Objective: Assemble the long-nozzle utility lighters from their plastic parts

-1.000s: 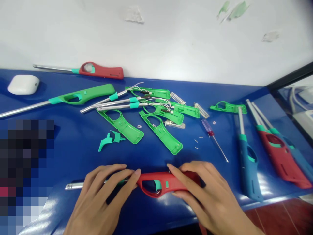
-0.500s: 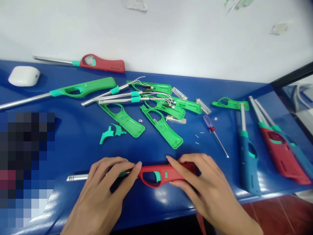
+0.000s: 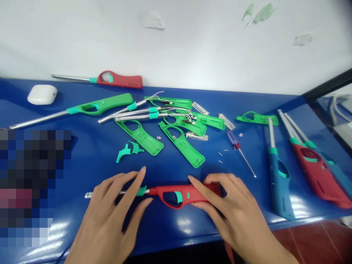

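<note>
A red gas lighter (image 3: 196, 195) with a teal trigger lies crosswise on the blue table. Its handle end is held by my right hand (image 3: 236, 209), thumb below and fingers over the top. My left hand (image 3: 110, 212) hovers around the metal tube (image 3: 88, 195), thumb and index finger spread apart. The teal collar (image 3: 142, 191) sits on the tube, set off from the red body, so a bare stretch of metal shows between them. Part of the tube is hidden behind my left fingers.
Beyond my hands lie green handle shells (image 3: 183, 146), wired metal tubes (image 3: 134, 117), teal triggers (image 3: 125, 152) and a screwdriver (image 3: 238, 146). Whole lighters rest at the right, including a blue one (image 3: 279, 187), and a green one (image 3: 115, 101) at the left. A white case (image 3: 42, 94) stands back left.
My left thumb and index finger have come off the front of the red body and spread apart. The teal collar is now exposed. My right hand keeps its hold; the view has shifted slightly.
</note>
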`<action>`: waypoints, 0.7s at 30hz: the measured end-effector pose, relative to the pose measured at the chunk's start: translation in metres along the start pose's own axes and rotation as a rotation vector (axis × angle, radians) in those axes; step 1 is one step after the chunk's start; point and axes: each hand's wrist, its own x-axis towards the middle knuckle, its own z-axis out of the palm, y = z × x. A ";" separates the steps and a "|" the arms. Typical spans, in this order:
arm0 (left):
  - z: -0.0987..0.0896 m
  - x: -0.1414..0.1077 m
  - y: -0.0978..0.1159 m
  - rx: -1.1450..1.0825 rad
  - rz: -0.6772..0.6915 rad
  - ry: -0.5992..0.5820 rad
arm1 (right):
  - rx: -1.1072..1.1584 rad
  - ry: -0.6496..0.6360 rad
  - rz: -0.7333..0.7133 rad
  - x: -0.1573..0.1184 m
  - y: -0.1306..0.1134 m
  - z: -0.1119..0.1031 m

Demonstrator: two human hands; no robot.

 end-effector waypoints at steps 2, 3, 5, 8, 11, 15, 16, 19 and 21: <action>0.000 -0.006 -0.002 -0.043 0.003 0.018 | 0.006 0.006 0.006 0.000 0.000 0.001; -0.001 -0.008 -0.003 -0.084 0.015 0.024 | 0.005 0.012 0.006 0.000 0.001 0.002; -0.002 -0.011 -0.003 -0.154 0.019 0.035 | 0.004 0.026 -0.006 0.000 0.001 0.004; -0.007 -0.008 -0.004 -0.224 0.034 0.025 | 0.013 0.040 -0.019 0.001 0.001 0.006; -0.013 -0.005 -0.004 -0.291 0.021 -0.020 | 0.026 0.046 -0.015 0.000 0.000 0.006; -0.014 -0.002 -0.004 -0.313 -0.039 -0.017 | 0.057 0.046 -0.021 -0.001 -0.001 0.006; -0.013 0.000 -0.004 -0.280 -0.066 -0.010 | 0.066 0.047 -0.019 0.000 -0.001 0.006; -0.011 0.004 -0.006 -0.119 -0.100 0.004 | 0.085 0.056 -0.005 0.001 -0.001 0.006; -0.011 0.006 -0.010 -0.072 -0.043 -0.013 | 0.094 0.052 0.005 0.002 -0.001 0.007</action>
